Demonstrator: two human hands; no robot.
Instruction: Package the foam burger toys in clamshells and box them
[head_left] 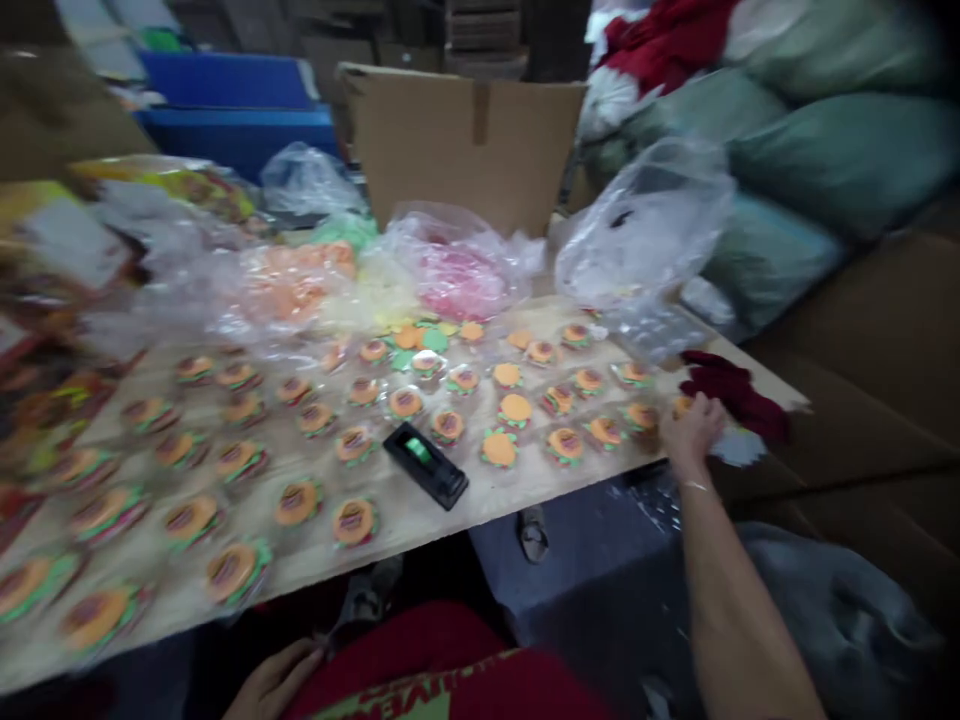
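Rows of small burger-shaped pieces in orange, brown and green cover a wooden board. My right hand reaches to the board's right end, fingers curled down beside the last burger pieces and next to a dark red cloth; what it grips is hidden. My left hand rests low by my lap at the bottom edge, fingers loosely together, holding nothing I can see. A black tape dispenser with green tape lies near the board's front edge.
Clear plastic bags of orange, yellow and pink parts lie at the back of the board. Behind them stands an open cardboard box, with blue bins at left and stuffed green sacks at right. A clear bag sits right.
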